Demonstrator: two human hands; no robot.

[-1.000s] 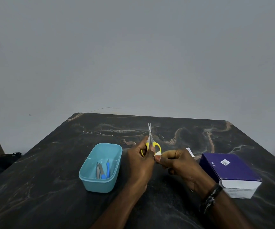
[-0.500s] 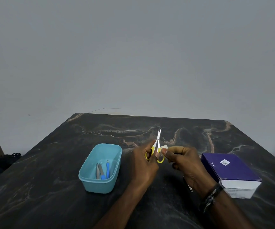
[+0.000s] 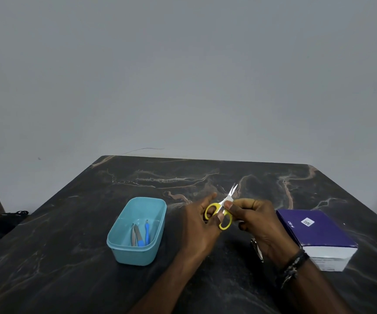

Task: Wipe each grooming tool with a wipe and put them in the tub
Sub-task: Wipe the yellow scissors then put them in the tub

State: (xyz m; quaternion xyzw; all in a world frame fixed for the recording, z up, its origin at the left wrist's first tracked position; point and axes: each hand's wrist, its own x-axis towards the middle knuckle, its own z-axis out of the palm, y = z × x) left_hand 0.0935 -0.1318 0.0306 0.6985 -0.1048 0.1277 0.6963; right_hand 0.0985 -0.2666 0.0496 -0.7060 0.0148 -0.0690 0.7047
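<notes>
A: Near edge of the worktop (image 3: 47, 257), what do you log?

B: Two forearms enter from below. The right wrist carries a dark beaded bracelet (image 3: 292, 265). Just left of that wrist a small metal tool (image 3: 257, 249) lies flat on the dark marbled surface; type not resolvable.

A: Grip status, left hand (image 3: 200, 225)?

B: Grasping the scissors (image 3: 221, 213). Fingers are hooked at the yellow handle loops, and the forefinger is extended past them.

A: Right hand (image 3: 256, 219)?

B: Thumb and forefinger pinch a white wipe (image 3: 229, 198) against the scissors just above the handles, where the blades start. So it is grasping the wipe, with the other fingers curled under.

A: Orientation of the scissors?

B: Held above the worktop between the two hands, blades slightly parted, tips pointing up and away to the right.

A: Tub (image 3: 137, 231)?

B: Light blue, rectangular, left of the left hand and apart from it. Inside it lie a blue-handled tool (image 3: 147, 232) with a forked tip, a grey and blue tool (image 3: 138, 237), and a thin metal piece beside that one.

A: Right side?

B: A purple box (image 3: 316, 232) with white ends, a small printed code label on top, close to the right forearm.

A: Beyond?

B: The worktop's far edge, then a plain grey wall (image 3: 183, 75).
</notes>
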